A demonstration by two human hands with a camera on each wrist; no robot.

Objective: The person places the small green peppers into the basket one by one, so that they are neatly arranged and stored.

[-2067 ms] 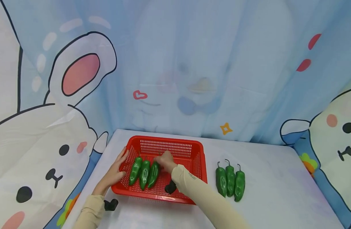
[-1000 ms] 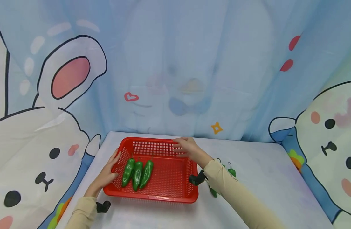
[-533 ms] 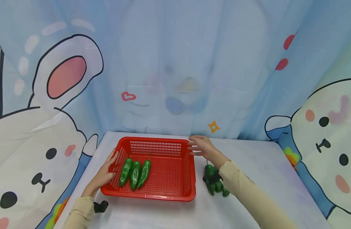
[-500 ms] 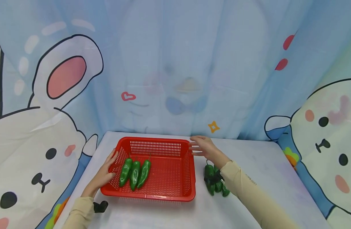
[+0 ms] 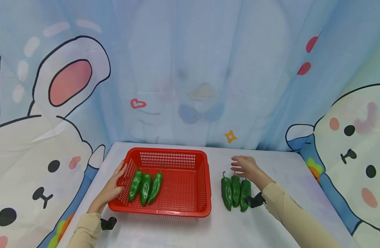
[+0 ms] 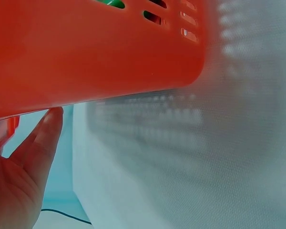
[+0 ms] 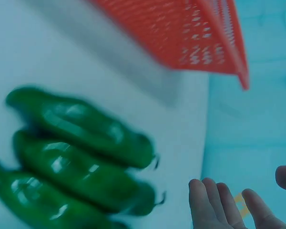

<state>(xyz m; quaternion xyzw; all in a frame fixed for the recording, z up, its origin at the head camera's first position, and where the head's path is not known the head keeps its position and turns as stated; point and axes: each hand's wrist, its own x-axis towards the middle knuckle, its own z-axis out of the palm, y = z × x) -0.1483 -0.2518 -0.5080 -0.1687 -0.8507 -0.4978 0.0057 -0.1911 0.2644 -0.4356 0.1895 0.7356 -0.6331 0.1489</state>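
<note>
A red plastic basket [image 5: 180, 193] stands left of centre on the white table. In its left part lie 3 green peppers [image 5: 145, 189] side by side. My left hand [image 5: 111, 189] rests against the basket's left side with its fingers straight; in the left wrist view its fingers [image 6: 45, 138] touch the red outer wall. Over the stem ends of 3 more green peppers [image 5: 236, 193], in a row right of the basket, hovers my right hand [image 5: 247, 169], fingers extended and holding nothing. The right wrist view shows these peppers [image 7: 81, 171] apart from the hand.
The white table [image 5: 280, 179] extends to the right of the loose peppers. A pale blue curtain [image 5: 196, 69] with cartoon animals hangs behind and at both sides. Black wrist cameras sit below the left wrist [image 5: 108, 223] and right wrist [image 5: 255, 200].
My right hand has let go of a pepper in the basket, then moved right past the rim to above the loose peppers. My left hand has stayed at the basket's side.
</note>
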